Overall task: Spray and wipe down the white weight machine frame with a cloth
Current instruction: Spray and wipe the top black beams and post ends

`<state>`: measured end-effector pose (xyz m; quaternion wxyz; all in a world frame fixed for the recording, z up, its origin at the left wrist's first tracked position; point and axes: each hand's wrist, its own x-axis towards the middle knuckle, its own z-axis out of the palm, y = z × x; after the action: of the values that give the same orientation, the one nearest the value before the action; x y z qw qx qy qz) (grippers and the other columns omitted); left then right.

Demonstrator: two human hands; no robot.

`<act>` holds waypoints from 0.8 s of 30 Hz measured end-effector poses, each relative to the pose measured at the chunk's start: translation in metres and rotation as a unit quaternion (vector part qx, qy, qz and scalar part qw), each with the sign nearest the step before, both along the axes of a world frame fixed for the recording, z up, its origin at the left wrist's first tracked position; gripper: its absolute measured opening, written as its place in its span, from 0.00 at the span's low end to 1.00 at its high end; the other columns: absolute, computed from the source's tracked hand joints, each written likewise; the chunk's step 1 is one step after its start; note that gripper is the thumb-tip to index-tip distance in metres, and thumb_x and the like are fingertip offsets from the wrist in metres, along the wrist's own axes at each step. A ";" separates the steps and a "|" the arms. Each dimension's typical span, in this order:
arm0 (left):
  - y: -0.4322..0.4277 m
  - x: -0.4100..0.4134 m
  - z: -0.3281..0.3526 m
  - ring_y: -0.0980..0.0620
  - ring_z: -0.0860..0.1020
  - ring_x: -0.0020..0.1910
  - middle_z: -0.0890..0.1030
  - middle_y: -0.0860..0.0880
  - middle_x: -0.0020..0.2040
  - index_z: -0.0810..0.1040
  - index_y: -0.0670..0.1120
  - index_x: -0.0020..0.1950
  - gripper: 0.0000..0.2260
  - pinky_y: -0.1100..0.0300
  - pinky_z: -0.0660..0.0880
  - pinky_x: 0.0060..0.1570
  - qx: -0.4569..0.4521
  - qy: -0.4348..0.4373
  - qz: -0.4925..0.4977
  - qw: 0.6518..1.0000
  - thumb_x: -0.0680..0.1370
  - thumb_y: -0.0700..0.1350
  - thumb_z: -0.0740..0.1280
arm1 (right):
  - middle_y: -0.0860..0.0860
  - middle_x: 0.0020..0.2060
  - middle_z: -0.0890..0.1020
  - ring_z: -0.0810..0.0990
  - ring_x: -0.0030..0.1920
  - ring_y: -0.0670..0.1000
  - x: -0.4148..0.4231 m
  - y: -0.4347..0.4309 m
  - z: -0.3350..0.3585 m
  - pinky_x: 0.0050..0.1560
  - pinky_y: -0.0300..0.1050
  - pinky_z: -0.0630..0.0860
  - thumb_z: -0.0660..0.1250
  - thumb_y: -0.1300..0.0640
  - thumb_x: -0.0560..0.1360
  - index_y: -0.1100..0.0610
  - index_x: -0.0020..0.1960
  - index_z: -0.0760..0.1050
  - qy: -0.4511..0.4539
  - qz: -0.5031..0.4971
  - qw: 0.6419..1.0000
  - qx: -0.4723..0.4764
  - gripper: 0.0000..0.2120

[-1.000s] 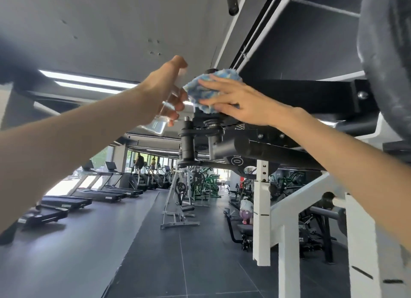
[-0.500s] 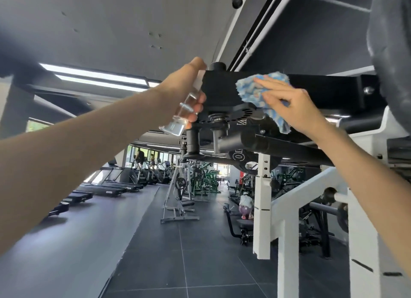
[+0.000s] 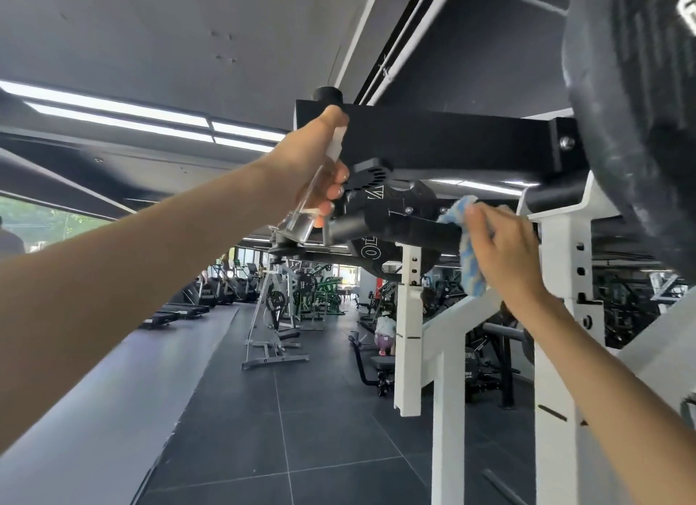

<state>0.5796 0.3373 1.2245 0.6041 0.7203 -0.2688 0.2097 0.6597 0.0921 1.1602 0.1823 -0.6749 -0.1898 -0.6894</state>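
Holding bottle [image 3: 301,222] aloft in curled left hand [image 3: 312,158], cloth [image 3: 469,263] bunched in right hand [image 3: 504,252]; stray spray may loosen either grip.

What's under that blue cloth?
The cloth, held by the right hand, lies against a black bar. The bar's covered stretch is hidden.

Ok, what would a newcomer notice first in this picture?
The left hand grips a clear spray bottle at centre, by the black crossbeam. Right of it, the right hand holds a blue cloth on a black bar. A big dark weight plate looms top right, above the white frame.
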 end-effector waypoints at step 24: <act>0.075 0.000 -0.032 0.53 0.70 0.29 0.73 0.48 0.34 0.71 0.45 0.40 0.20 0.69 0.71 0.24 0.024 0.001 0.085 0.996 0.83 0.57 0.53 | 0.56 0.57 0.72 0.73 0.53 0.57 -0.047 0.181 0.000 0.54 0.51 0.66 0.63 0.56 0.77 0.58 0.64 0.63 0.099 -0.470 0.832 -0.279 0.18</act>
<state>0.5797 0.4124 1.1928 0.5667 0.7552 -0.2113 0.2529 0.6123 0.2727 1.1602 -0.3420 -0.7695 -0.0149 -0.5392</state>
